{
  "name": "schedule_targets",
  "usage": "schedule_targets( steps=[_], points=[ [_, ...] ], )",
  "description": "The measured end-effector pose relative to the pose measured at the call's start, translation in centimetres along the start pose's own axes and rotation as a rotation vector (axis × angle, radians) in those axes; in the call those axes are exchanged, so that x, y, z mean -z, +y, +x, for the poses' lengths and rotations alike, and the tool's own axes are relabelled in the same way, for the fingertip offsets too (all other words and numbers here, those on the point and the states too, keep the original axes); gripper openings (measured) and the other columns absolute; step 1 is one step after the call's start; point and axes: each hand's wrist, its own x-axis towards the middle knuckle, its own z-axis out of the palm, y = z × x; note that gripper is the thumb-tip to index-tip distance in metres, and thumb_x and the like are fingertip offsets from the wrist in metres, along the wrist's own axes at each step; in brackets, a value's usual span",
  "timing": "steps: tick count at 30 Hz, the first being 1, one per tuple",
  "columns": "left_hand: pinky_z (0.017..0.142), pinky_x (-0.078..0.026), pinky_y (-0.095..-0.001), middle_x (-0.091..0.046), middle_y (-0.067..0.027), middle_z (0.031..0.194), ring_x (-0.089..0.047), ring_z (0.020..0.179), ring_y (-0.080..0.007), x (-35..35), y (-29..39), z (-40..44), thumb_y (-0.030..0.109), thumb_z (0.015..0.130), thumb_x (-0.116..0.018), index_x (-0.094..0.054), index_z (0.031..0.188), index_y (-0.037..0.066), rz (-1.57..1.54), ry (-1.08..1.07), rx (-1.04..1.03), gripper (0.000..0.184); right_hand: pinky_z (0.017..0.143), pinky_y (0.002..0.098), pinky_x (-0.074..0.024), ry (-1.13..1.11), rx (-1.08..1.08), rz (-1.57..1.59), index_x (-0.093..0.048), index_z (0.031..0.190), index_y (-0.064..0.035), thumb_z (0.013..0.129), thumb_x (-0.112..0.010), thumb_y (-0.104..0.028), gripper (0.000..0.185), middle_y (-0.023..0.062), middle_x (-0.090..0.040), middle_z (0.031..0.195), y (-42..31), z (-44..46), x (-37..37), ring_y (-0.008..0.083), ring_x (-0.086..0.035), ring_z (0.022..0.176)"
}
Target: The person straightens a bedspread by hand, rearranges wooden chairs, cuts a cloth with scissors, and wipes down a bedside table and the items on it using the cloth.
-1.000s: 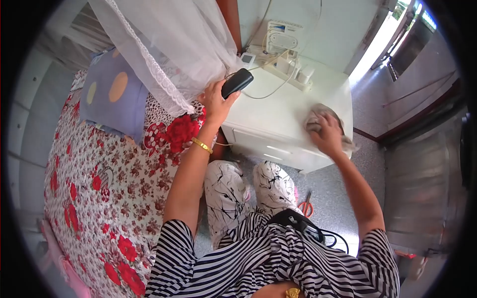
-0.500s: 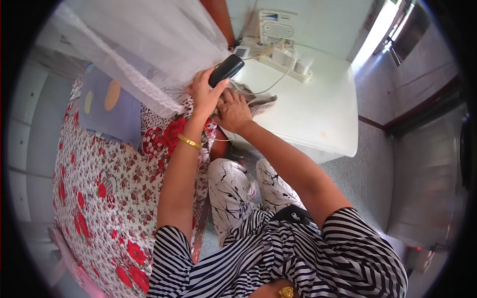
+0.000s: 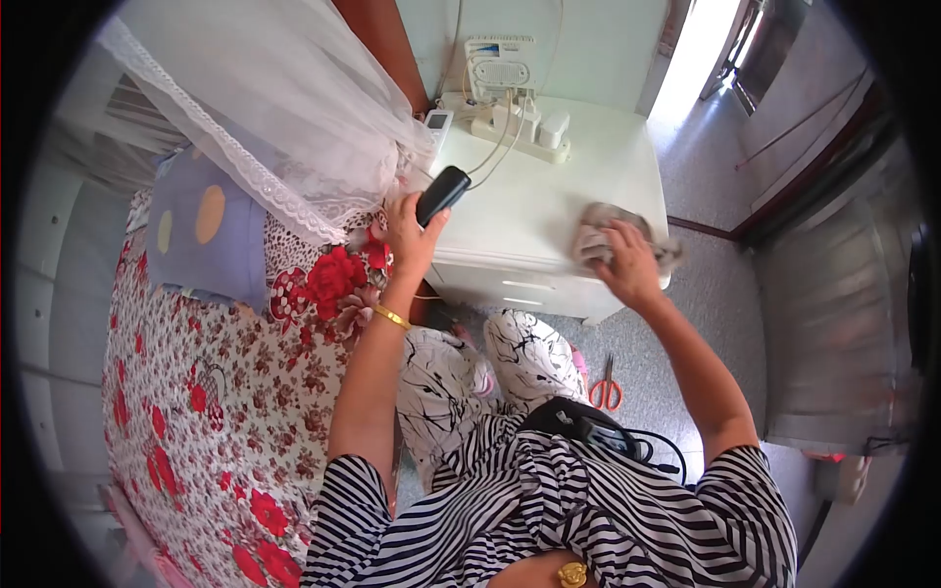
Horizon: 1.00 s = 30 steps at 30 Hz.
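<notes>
Grasping: left hand [image 3: 410,238] has fingers and thumb closed around a black object [image 3: 443,196], held above the front left of the white cabinet [image 3: 534,201]. Right hand [image 3: 629,267] lies on a grey-brown cloth [image 3: 596,227], pressed to the cabinet top near its front right corner; cloth blurred, cannot tell whether the fingers clench it.

Left to right: flowered bedspread [image 3: 235,377], with a blue-grey pillow [image 3: 186,240] on it, yellow and orange dots. White net [image 3: 284,108] hangs over the bed, lace edge beside the pillow. Yellow bracelet [image 3: 392,317] on left wrist. Small white device [image 3: 438,122] with a screen at the cabinet's back left, display too small to read. White box [image 3: 502,71] behind, blue label and print, unreadable. Power strip [image 3: 534,147] in front of it, plugs and cables attached. Black pouch [image 3: 561,419] at the waist, pale mark, unreadable. Orange-handled scissors [image 3: 608,379] on the floor, right of the legs.
</notes>
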Motion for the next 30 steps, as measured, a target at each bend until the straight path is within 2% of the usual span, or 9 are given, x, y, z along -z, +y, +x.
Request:
schedule_targets(
  steps=[6, 7, 10, 12, 18, 22, 25, 27, 30],
  points=[
    [0.089, -0.024, -0.0459, -0.048, -0.0108, 0.112, -0.044, 0.108, -0.0264, 0.1, 4.7, -4.0, 0.036, 0.076, -0.064, -0.045, 0.118, 0.007, 0.156, -0.058, -0.15, 0.055, 0.096, 0.0437, -0.0335, 0.148, -0.194, -0.155, -0.05, 0.111, -0.0024, 0.073, -0.061, -0.025, 0.045, 0.0171, -0.046, 0.124, 2.7, -0.1, -0.6, 0.0334, -0.041, 0.116],
    [0.09, -0.023, -0.0446, -0.047, -0.0087, 0.113, -0.044, 0.11, -0.0241, -0.3, 4.8, -4.4, 0.035, 0.075, -0.065, -0.044, 0.119, 0.008, 0.149, -0.11, -0.186, 0.057, 0.096, 0.0439, -0.0333, 0.08, -0.185, -0.132, -0.05, 0.111, -0.0022, 0.073, -0.06, -0.025, 0.045, 0.0169, -0.046, 0.124, 1.7, 0.9, -0.5, 0.0339, -0.04, 0.116],
    [0.091, -0.022, -0.0435, -0.049, -0.0082, 0.116, -0.044, 0.11, -0.0218, -2.1, 4.9, -4.3, 0.036, 0.074, -0.066, -0.046, 0.119, 0.008, 0.171, -0.224, -0.173, 0.057, 0.099, 0.0433, -0.033, -0.029, -0.041, -0.059, -0.05, 0.114, -0.0044, 0.073, -0.059, -0.025, 0.046, 0.0172, -0.043, 0.128, -0.7, 4.7, -1.7, 0.035, -0.037, 0.121],
    [0.091, -0.022, -0.0438, -0.05, -0.0081, 0.115, -0.045, 0.11, -0.0219, -2.9, 4.2, -3.6, 0.036, 0.074, -0.066, -0.047, 0.118, 0.008, 0.195, -0.208, -0.127, 0.056, 0.1, 0.0421, -0.0332, -0.115, 0.092, 0.049, -0.048, 0.117, -0.0063, 0.074, -0.057, -0.026, 0.048, 0.0164, -0.042, 0.13, -2.1, 7.8, -2.7, 0.0337, -0.035, 0.123],
    [0.09, -0.023, -0.0453, -0.056, -0.007, 0.107, -0.048, 0.105, -0.0232, -1.9, 1.7, -1.3, 0.038, 0.071, -0.068, -0.051, 0.115, 0.01, 0.314, -0.129, 0.024, 0.055, 0.1, 0.0415, -0.0325, -0.123, 0.338, 0.175, -0.048, 0.12, -0.0099, 0.076, -0.054, -0.028, 0.048, 0.0115, -0.04, 0.133, -4.4, 15.2, -7.4, 0.0301, -0.034, 0.124],
    [0.086, -0.028, -0.0475, -0.056, -0.0074, 0.104, -0.048, 0.103, -0.0264, -2.1, 0.7, -0.5, 0.039, 0.067, -0.07, -0.053, 0.111, 0.012, 0.553, 0.043, 0.232, 0.055, 0.098, 0.042, -0.0328, -0.101, 0.193, 0.063, -0.05, 0.118, -0.0114, 0.075, -0.056, -0.03, 0.047, 0.0101, -0.042, 0.13, -7.7, 16.0, -7.2, 0.0283, -0.036, 0.122],
    [0.086, -0.028, -0.0477, -0.056, -0.0071, 0.103, -0.047, 0.104, -0.0275, -2.4, 0.9, 0.1, 0.038, 0.067, -0.071, -0.053, 0.111, 0.012, 0.575, 0.044, 0.289, 0.055, 0.094, 0.0419, -0.0335, -0.016, 0.091, 0.032, -0.052, 0.112, -0.0114, 0.073, -0.061, -0.034, 0.045, 0.0085, -0.046, 0.122, -8.2, 15.1, -7.4, 0.0259, -0.04, 0.117],
    [0.088, -0.029, -0.0478, -0.055, -0.0076, 0.11, -0.046, 0.108, -0.0287, -2.6, 1.4, 0.3, 0.039, 0.066, -0.071, -0.052, 0.115, 0.011, 0.576, -0.002, 0.402, 0.058, 0.094, 0.0423, -0.0332, -0.031, 0.057, 0.05, -0.052, 0.112, -0.011, 0.073, -0.061, -0.034, 0.046, 0.0089, -0.045, 0.122, -7.3, 13.8, -6.4, 0.0262, -0.04, 0.117],
    [0.089, -0.028, -0.0471, -0.052, -0.01, 0.114, -0.042, 0.113, -0.0282, -3.0, 1.7, -0.2, 0.036, 0.068, -0.07, -0.046, 0.121, 0.011, 0.581, 0.019, 0.356, 0.062, 0.094, 0.0436, -0.0327, -0.034, 0.0, 0.041, -0.051, 0.112, -0.0101, 0.073, -0.061, -0.034, 0.047, 0.0092, -0.045, 0.122, -4.6, 11.2, -4.6, 0.0266, -0.039, 0.117]
  ],
)
